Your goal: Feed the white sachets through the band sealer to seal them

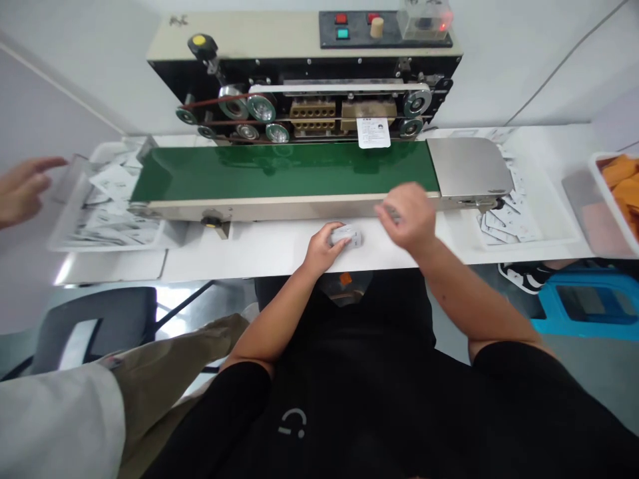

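My left hand [323, 247] is closed around a small stack of white printed packets [348, 235], low over the white table in front of the belt. My right hand [410, 216] is raised near the belt's front edge, fingers curled and slightly blurred. What it holds, if anything, I cannot make out. A single white packet [373, 134] hangs by its top edge in the band sealer [299, 40], its lower end over the green conveyor belt [299, 171].
At left stands a white bin [170, 236] of packets, with a co-worker's hand [22, 189] beside it. More packets lie in a shallow tray [554, 233] at right, near a tub [589, 223] of orange pieces. A blue stool [554, 303] is below.
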A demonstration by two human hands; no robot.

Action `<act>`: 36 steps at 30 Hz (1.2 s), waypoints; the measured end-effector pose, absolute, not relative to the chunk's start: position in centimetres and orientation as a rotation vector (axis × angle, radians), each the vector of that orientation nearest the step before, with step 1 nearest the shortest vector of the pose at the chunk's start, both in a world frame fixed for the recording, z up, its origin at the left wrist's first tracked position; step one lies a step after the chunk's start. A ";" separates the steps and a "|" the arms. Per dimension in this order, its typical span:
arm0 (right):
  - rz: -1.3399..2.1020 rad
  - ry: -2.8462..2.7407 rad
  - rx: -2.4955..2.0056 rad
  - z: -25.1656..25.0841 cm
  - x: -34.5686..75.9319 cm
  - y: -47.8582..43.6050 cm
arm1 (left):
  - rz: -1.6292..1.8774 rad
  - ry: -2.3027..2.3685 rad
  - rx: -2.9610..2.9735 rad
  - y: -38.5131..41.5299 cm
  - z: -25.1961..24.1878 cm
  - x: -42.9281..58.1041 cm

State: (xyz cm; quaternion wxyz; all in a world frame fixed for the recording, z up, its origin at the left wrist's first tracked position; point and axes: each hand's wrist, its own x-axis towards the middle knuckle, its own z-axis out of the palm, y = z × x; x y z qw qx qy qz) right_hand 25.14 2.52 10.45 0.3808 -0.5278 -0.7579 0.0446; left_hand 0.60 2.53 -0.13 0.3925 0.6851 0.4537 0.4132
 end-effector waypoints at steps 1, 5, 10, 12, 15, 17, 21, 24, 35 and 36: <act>0.212 -1.897 -1.327 8.5 24.3 0.8 | 1.055 1.155 1.737 2.6 -0.1 0.6; 0.575 -1.483 -1.455 2.0 21.3 -3.2 | 1.104 1.168 1.734 2.8 -0.5 0.6; 0.988 -1.288 -1.437 -0.8 20.8 -2.5 | 1.037 1.106 1.683 2.8 -1.2 0.5; 1.078 -1.340 -1.444 -0.9 21.4 -2.0 | 1.041 1.099 1.672 2.8 -1.2 0.5; 1.130 -1.357 -1.465 -0.9 22.1 -2.0 | 1.050 1.121 1.700 2.7 -1.0 0.5; 1.152 -1.282 -1.444 -1.0 22.4 -2.1 | 1.051 1.134 1.721 2.7 -0.8 0.6; 1.163 -1.050 -1.311 -1.2 22.5 -1.9 | 1.077 1.199 1.721 2.8 -0.7 0.6; 1.188 -0.967 -1.194 -1.2 22.6 -1.5 | 1.109 1.243 1.721 3.0 -0.9 0.5; 0.932 -1.355 -1.412 0.2 21.4 -2.2 | 1.097 1.100 1.783 2.6 -0.2 0.6; 0.971 -1.365 -1.426 0.5 21.5 -2.1 | 1.083 1.073 1.793 2.5 -0.1 0.6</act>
